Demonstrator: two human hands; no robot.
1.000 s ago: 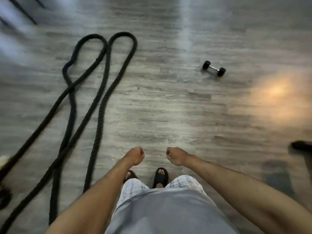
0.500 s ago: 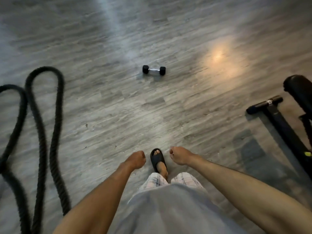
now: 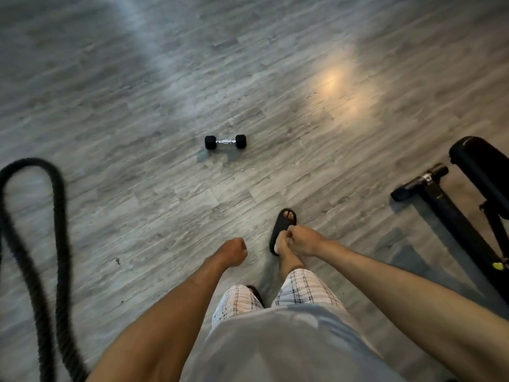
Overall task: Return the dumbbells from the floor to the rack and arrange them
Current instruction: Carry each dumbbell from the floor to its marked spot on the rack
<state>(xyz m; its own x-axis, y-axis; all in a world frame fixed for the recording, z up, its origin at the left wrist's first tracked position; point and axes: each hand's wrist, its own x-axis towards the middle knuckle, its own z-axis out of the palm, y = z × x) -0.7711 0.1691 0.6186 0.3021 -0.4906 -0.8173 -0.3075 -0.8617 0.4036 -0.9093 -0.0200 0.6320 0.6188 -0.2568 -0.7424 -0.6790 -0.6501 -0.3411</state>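
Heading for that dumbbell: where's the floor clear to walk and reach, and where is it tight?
Bare floor runs straight from the feet to the dumbbell and all around it. The battle rope crowds the left edge; the bench frame crowds the right.

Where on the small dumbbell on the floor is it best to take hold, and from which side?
Probably the bare metal handle of the dumbbell, taken from above. It lies flat on its black hex heads, with the handle running left to right, raised slightly off the floor.
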